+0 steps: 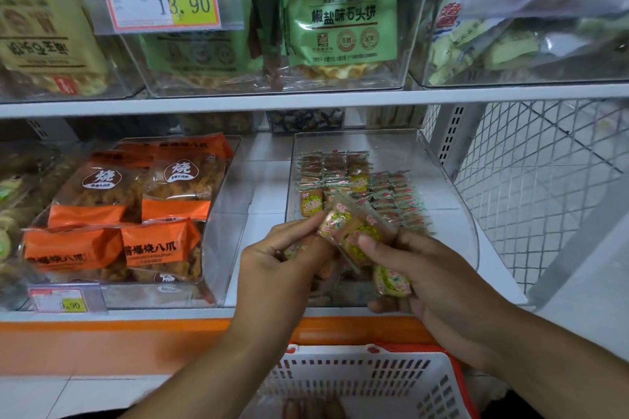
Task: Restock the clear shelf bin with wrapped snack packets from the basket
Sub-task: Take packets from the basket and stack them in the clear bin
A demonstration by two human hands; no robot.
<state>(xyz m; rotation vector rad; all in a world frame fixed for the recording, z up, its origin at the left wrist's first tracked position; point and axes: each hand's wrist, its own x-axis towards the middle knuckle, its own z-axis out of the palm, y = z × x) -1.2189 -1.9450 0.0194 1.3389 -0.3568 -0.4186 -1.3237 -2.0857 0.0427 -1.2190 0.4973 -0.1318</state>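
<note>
I had both hands raised just in front of the clear bin [452,180], above the basket [367,381], so the packets could go straight in. My left hand [282,269] pinched one snack packet [350,231] by its near end, and my right hand [422,269] curled round it from the other side, a second packet [391,282] tucked under its fingers. That made two I could count in hand; more may have been hidden. In the bin, the stocked packets [391,201] stood in about five rows towards the back, too many and too blurred to count.
</note>
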